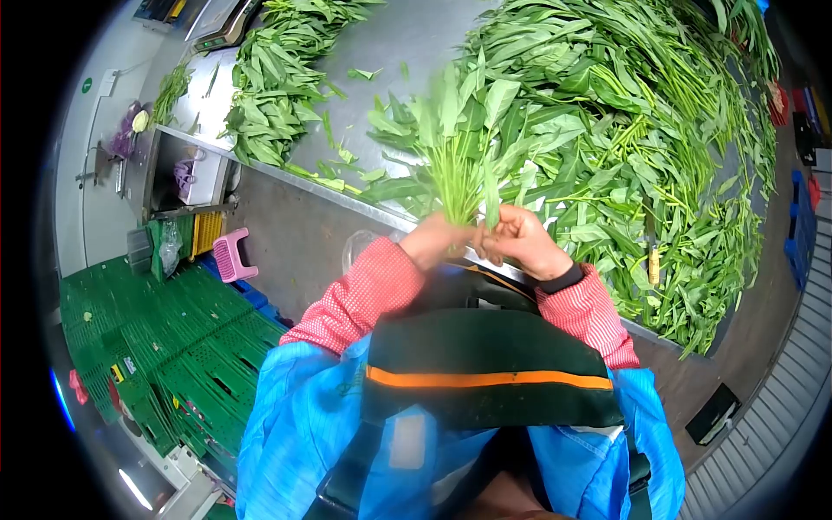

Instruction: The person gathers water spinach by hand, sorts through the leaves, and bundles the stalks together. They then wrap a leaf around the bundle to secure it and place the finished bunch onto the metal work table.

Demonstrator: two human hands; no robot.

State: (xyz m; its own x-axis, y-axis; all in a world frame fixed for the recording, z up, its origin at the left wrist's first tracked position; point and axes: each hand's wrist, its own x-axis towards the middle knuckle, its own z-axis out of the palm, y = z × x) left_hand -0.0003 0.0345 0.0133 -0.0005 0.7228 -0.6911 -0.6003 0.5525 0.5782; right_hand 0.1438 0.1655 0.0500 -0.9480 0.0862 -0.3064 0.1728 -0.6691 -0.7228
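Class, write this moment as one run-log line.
left hand: holding leafy bunch; right hand: at bunch's base; table: leafy piles left, right

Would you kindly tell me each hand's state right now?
Left hand: closed, holding a water spinach bunch.
Right hand: partly curled at the bunch's lower end; whether it grips anything cannot be told.

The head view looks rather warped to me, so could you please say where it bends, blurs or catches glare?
Head view: fisheye bending, with black corners and a curved ribbed grey panel at right; head view: left hand and leafy tips of the green bunch blurred, probably by motion; head view: pale glare on the metal table at upper left.
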